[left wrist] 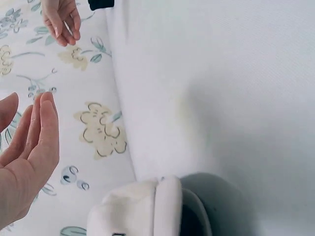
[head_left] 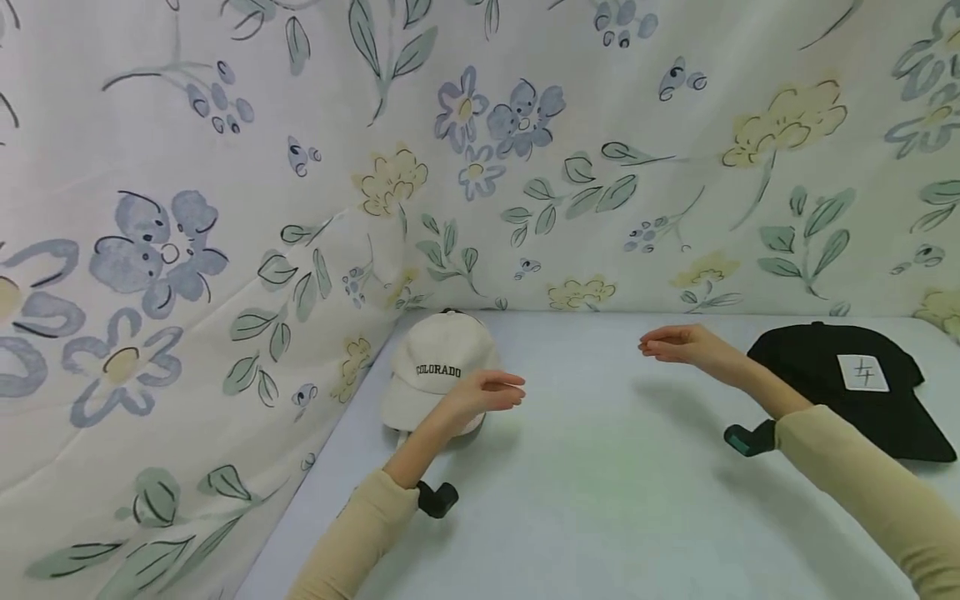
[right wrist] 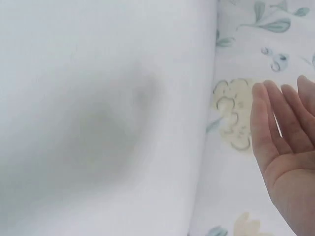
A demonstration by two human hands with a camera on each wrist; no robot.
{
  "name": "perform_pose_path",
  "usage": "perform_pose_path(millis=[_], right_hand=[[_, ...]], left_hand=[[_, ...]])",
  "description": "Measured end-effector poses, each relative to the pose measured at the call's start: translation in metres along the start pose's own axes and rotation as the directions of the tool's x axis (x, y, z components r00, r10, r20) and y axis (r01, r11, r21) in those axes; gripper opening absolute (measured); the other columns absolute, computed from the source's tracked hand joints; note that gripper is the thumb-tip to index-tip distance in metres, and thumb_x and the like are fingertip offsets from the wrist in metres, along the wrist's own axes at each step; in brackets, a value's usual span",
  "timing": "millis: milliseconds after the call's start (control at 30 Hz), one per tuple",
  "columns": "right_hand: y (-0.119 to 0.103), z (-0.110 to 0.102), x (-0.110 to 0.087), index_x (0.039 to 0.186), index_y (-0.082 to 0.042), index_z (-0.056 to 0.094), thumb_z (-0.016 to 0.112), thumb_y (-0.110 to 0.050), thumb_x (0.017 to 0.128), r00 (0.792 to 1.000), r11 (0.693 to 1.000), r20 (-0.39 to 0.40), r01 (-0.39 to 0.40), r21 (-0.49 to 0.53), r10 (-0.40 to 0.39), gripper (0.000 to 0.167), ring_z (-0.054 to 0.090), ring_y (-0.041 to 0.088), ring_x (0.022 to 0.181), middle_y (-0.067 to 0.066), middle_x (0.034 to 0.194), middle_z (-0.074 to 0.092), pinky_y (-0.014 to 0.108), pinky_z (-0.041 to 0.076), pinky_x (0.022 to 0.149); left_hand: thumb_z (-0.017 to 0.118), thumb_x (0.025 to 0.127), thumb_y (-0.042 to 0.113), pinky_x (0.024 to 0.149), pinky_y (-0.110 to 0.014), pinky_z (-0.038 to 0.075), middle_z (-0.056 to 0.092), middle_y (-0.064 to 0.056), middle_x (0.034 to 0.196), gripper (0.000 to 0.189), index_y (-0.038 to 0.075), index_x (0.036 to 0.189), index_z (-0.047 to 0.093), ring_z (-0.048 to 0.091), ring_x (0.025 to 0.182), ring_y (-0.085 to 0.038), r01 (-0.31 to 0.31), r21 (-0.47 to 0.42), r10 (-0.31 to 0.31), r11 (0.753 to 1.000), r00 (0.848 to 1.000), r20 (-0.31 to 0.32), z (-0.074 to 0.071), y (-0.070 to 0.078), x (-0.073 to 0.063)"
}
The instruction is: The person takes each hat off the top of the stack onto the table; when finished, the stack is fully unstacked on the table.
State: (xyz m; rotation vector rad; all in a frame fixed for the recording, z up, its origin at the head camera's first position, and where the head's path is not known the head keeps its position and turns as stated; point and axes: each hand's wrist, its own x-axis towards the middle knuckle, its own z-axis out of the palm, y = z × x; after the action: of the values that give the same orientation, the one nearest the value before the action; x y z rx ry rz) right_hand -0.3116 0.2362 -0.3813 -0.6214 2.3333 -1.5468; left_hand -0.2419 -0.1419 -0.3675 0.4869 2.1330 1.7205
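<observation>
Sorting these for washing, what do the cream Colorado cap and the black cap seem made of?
The cream cap looks like matte cloth, perhaps cotton: soft, seamed crown. The black cap also seems matte fabric, since it shows no gloss; which fibre, I can't tell.

White cap (head_left: 429, 357) partly hidden, sleeves (head_left: 855, 479) cropped

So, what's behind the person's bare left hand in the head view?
A cream fabric cap lettered COLORADO. Its crown and part of its brim show past the left hand; the hand covers some of its lower right, which can't be seen.
</observation>
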Motion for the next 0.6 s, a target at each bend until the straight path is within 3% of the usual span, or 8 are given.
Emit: perform_pose_path(millis=[200,367,600], right_hand=[[0.006,0.035,0.023,0.124,0.008,0.041,0.051,-0.022,0.090,0.999,0.995,0.039,0.000,0.104,-0.004,0.046,0.047,0.033,0.110,0.026,0.122,0.046,0.048,0.034,0.093],[0.008,0.055,0.039,0.123,0.010,0.041,0.050,-0.018,0.091,0.999,0.990,0.040,0.014,0.143,-0.020,0.044,0.048,0.032,0.109,0.025,0.120,0.048,0.044,0.037,0.092],[0.010,0.081,0.059,0.122,0.009,0.043,0.050,-0.016,0.091,1.000,0.980,0.026,-0.002,0.201,-0.003,0.040,0.051,0.029,0.106,0.022,0.118,0.051,0.034,0.042,0.089]], left_hand=[[0.057,0.086,0.009,0.081,-0.030,0.048,0.060,-0.018,0.104,0.038,-0.010,0.117,0.049,0.059,0.092,-0.020,0.061,-0.007,-0.061,0.998,0.996,-0.068,-0.026,-0.018,-0.027],[0.058,0.086,0.010,0.081,-0.029,0.048,0.060,-0.019,0.104,0.040,-0.010,0.118,0.047,0.060,0.091,-0.020,0.098,-0.019,-0.100,0.995,0.984,-0.149,-0.047,-0.033,-0.052],[0.057,0.086,0.011,0.082,-0.027,0.047,0.060,-0.017,0.103,0.043,-0.012,0.120,0.044,0.058,0.092,-0.019,0.164,-0.054,-0.172,0.985,0.953,-0.249,-0.072,-0.049,-0.081]])
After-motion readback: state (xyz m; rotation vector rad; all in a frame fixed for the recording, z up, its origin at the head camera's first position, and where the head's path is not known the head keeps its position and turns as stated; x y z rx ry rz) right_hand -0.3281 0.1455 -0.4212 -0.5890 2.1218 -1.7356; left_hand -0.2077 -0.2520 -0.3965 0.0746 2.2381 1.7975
